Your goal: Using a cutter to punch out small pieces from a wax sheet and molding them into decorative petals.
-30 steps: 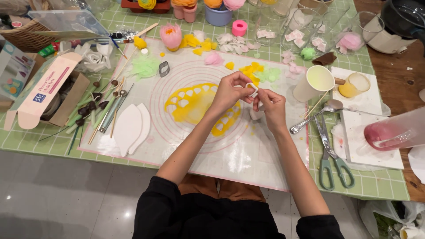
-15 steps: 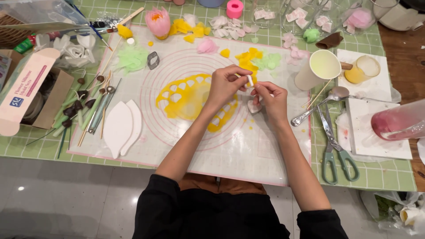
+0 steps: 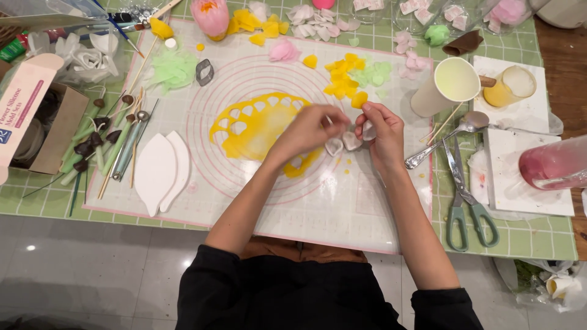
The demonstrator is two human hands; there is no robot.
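Small white petal-shaped cutters [image 3: 342, 144] lie beside the yellow sheet [image 3: 260, 128].

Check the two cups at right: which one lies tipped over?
The white paper cup, tilted with its mouth toward the camera. The clear cup beside it stands upright, holding yellow liquid.
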